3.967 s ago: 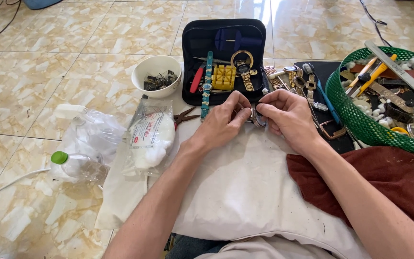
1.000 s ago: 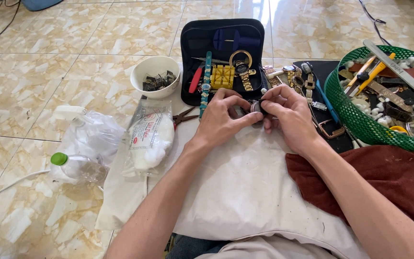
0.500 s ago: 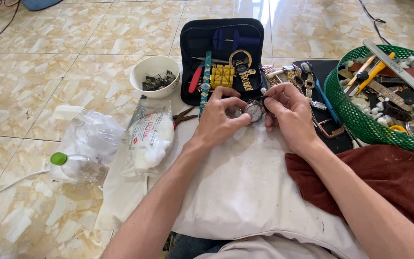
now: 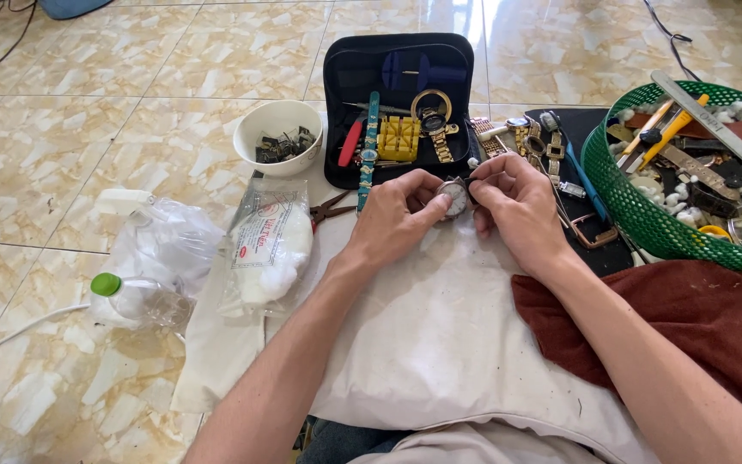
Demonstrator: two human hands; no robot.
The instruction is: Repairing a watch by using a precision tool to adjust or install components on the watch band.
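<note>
Over a white cloth on the floor, we pinch a round watch between both hands: left hand clamped on its edge, right hand closed on its other side, just below the black tool case.

My left hand and right hand meet over the far edge of the white cloth pad, small round watch case between them | black zip tool case behind | white bowl far left | green mesh basket right | dark red cloth on pad's right edge | clear plastic bags left.
</note>
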